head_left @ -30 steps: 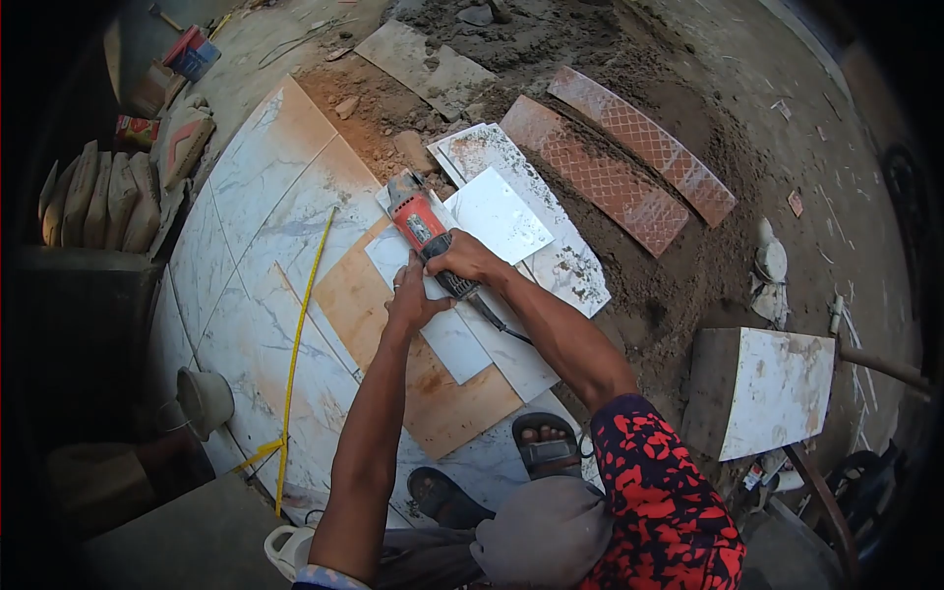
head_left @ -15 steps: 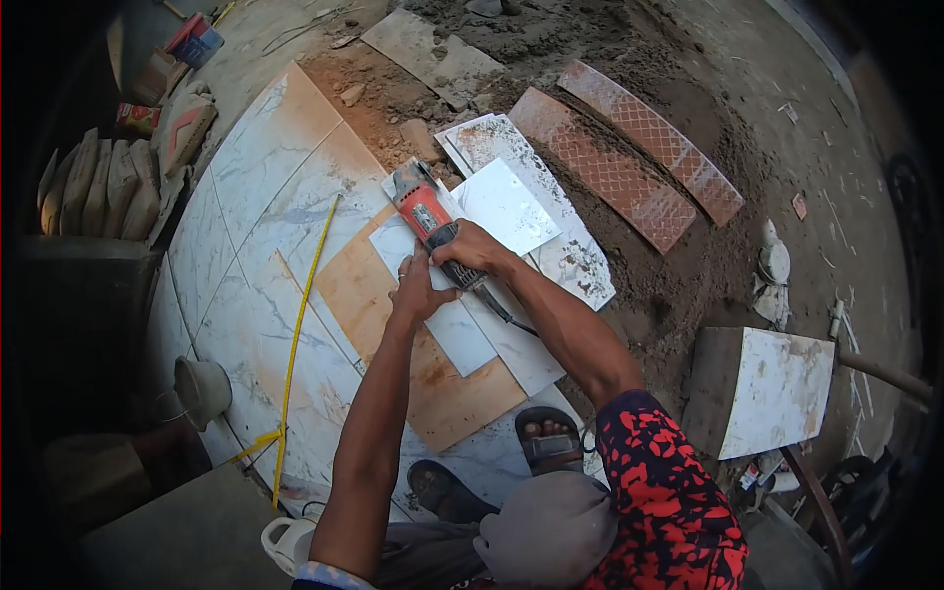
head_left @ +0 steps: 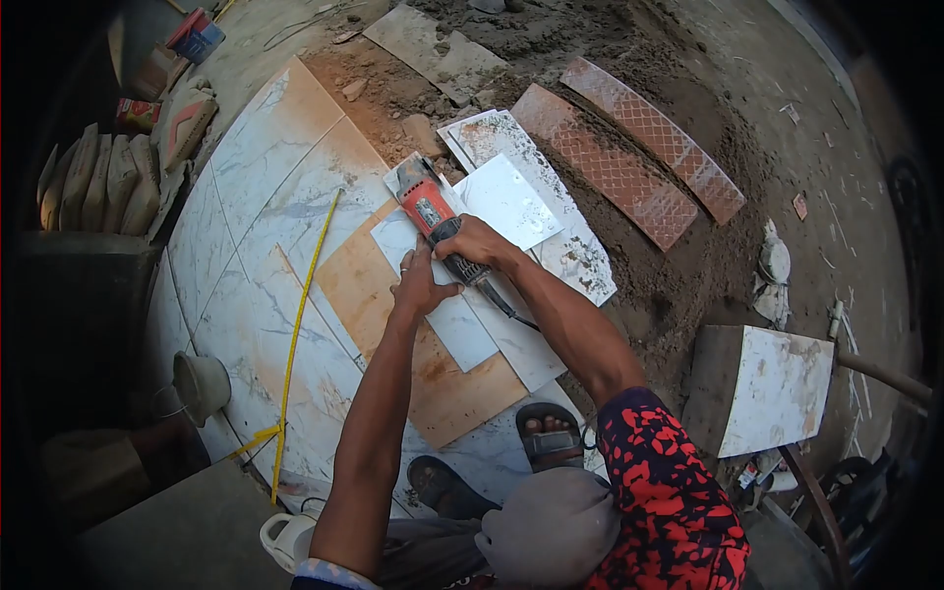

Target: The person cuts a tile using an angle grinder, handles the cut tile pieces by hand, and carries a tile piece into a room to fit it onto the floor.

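Observation:
A red and black angle grinder lies slantwise over a narrow white marbled tile piece, its disc end pointing up and left. My right hand is wrapped round the grinder's black rear body, from which a cord trails. My left hand rests on the tile piece beside the grinder, thumb spread to the right and fingers pointing at the tool. Beneath the piece is a brownish tile. A small glossy white tile lies right of the grinder. The disc's contact with the tile is hidden.
A yellow tape measure stretches over the tiled floor at left. Further left are a bucket and paper bags. Two red patterned tiles lie in mortar. A white-faced block stands at right.
The view has shifted slightly, so the scene sits a little higher and further right. Both hands keep their places at the grinder, with little visible movement.

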`<state>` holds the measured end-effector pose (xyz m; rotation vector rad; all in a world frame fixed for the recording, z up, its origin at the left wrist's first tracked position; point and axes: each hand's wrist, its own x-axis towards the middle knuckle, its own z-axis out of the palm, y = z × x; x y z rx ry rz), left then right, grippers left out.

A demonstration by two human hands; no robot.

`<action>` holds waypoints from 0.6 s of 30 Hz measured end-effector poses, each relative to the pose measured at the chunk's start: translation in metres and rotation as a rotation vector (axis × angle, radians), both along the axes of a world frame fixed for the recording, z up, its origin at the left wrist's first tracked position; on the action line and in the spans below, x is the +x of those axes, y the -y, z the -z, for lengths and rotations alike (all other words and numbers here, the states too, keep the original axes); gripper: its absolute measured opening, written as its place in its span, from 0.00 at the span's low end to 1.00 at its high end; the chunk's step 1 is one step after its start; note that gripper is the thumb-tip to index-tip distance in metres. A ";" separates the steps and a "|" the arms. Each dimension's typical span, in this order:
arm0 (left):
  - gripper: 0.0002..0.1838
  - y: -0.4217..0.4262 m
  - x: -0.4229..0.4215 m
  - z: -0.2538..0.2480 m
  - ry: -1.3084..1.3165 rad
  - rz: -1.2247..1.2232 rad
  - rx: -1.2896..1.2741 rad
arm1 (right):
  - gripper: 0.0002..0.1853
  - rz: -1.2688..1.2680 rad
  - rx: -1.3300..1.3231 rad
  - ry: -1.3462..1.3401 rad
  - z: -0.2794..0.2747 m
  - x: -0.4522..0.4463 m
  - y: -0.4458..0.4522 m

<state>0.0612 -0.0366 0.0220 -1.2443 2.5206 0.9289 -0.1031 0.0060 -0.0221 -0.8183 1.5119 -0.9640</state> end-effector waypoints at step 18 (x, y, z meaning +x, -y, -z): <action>0.63 0.010 0.006 0.023 -0.022 0.038 0.016 | 0.23 0.004 0.058 -0.018 -0.005 0.003 -0.009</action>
